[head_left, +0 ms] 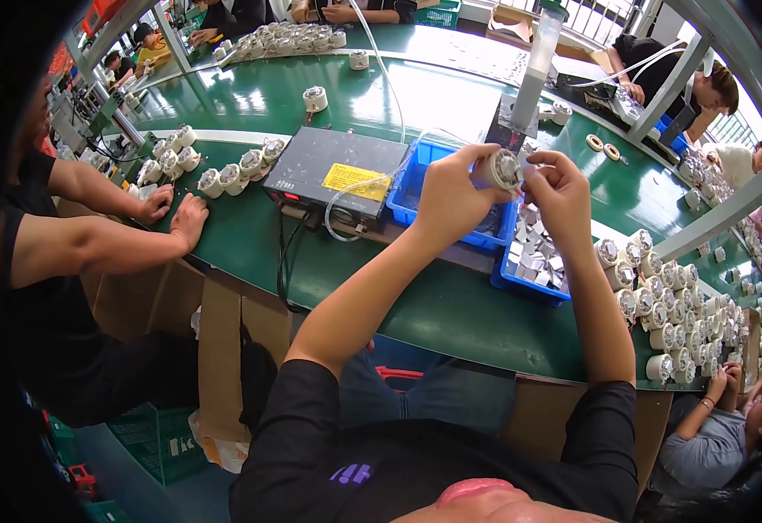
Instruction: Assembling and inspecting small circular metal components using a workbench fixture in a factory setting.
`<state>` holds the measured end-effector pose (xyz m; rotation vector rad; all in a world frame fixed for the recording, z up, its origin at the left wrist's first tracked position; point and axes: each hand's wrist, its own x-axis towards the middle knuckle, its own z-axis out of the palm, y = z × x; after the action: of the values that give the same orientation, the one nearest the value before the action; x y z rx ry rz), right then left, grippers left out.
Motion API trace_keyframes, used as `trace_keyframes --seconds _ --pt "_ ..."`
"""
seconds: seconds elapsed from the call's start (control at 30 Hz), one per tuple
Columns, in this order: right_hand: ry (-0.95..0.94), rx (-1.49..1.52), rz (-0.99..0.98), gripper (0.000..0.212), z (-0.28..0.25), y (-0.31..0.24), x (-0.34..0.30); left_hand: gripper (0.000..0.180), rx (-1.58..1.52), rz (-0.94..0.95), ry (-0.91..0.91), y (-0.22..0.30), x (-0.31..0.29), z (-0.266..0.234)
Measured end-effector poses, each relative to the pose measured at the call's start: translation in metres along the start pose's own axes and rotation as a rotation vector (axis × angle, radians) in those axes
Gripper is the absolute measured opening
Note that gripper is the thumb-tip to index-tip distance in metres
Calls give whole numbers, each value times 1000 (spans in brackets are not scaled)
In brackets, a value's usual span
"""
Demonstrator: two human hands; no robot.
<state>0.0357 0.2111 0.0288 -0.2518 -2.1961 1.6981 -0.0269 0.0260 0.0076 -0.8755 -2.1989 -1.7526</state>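
My left hand [452, 193] is closed around a round white motor-like part [505, 171], raised over the blue bins with its open, metallic-looking face turned right. My right hand [559, 193] is at that face, thumb and index finger pinched together. What the pinch holds, if anything, is too small to make out. Below my hands sits a blue bin [409, 206], its inside partly hidden by my left wrist. Beside it, a second blue bin [520, 284] is filled with small white and grey blocks [534, 249].
A black control box [336, 167] with a yellow label and a tube stands left of the bins. Behind my hands rises a clear upright cylinder [538, 65]. Many white round parts [673, 305] crowd the right. A co-worker's hands [176, 213] rest on the green table [433, 327] at left.
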Motion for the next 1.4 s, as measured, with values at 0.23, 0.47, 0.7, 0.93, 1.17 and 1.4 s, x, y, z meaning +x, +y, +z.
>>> trace_keyframes --seconds 0.23,0.47,0.7,0.93,1.17,1.4 --pt "133 -134 -487 38 15 10 -13 70 -485 -57 29 -9 8 8" --pt "50 14 -464 51 18 9 -23 71 -547 -42 22 -7 11 9" --pt "20 9 -469 55 14 11 -23 71 -578 -36 20 -7 11 10" --pt "-116 113 -399 61 14 14 -20 68 -521 -51 47 -8 6 1" --pt "-308 469 -311 64 17 21 -9 68 -434 -52 109 -9 7 -8" --pt "-281 483 -220 65 13 14 -6 69 -379 -35 125 -6 6 -6"
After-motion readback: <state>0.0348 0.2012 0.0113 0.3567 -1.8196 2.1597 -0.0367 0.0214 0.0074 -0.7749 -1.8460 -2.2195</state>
